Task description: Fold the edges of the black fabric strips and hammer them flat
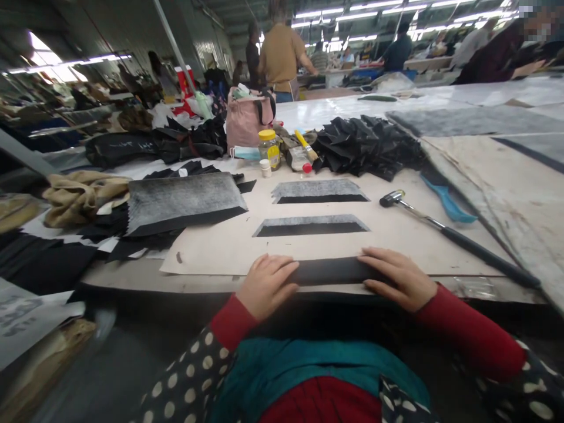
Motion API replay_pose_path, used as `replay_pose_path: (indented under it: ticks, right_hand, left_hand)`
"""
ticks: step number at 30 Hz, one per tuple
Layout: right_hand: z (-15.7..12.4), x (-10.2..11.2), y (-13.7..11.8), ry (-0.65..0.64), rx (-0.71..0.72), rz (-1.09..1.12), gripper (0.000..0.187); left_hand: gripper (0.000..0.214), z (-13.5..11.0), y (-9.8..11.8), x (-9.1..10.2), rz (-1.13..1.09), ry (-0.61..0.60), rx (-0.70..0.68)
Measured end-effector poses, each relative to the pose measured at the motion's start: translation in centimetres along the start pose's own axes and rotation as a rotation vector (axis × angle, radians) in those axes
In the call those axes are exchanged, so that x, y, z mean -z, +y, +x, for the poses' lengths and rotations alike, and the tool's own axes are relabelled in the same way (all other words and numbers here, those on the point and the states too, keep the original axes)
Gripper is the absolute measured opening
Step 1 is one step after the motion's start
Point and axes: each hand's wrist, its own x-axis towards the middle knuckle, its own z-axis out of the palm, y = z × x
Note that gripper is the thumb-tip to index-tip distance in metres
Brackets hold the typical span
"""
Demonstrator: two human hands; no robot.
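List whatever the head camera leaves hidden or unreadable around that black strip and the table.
- Ends of the black strip: covered in the head view by the left hand and right hand.
- Label on the yellow-lidded jar: too small to read.
- Printed sheet: blurred, cut off by the left edge.
- Pink bag: lower corner hidden by the yellow-lidded jar.

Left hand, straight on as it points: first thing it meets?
The black fabric strip: the left hand already rests on it. Beyond the strip, the right hand looks next in line, though depth is hard to judge from this view.
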Motion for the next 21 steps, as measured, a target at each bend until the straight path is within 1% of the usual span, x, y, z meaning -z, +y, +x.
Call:
replay_pose_path:
  ticks: [2,4,6,9,12,15,17,21]
  right_hand:
    - [-0.1,0.1,-0.6,0.062,-0.021,-0.019,0.038]
    - [0.3,0.2,-1.5,0.101,0.010,-0.024,0.036]
    - [0.9,-0.1,-2.5,0.090,0.073,-0.013,0.035]
    - [1.4,-1.3,-3.8,0.054,0.133,-0.003,0.034]
    - [1.1,-2.3,-4.4,0.051,0.120,-0.019,0.034]
    - [0.6,-2.4,-4.6,0.054,0.100,-0.033,0.034]
    - [0.3,-2.1,-4.6,0.061,0.100,-0.022,0.035]
    - [0.0,-1.6,-4.5,0.103,0.085,0.011,0.037]
  left_hand:
    - [0.034,-1.1,-0.7,0.0,0.025,0.087,0.040]
    - [0.033,-1.6,-1.1,0.4,0.053,0.140,0.045]
    - [0.032,-1.9,-1.2,0.7,0.051,0.130,0.014]
    - [0.033,-2.3,-0.9,0.2,0.033,0.102,-0.010]
    - [0.033,-2.8,-0.6,-0.7,0.050,0.130,-0.007]
    - [0.030,-3.1,-0.4,-1.0,0.058,0.182,-0.031]
    - [0.030,-3.1,-0.3,-0.7,0.046,0.211,-0.049]
    - [0.029,-2.4,-0.2,0.5,0.019,0.236,-0.089]
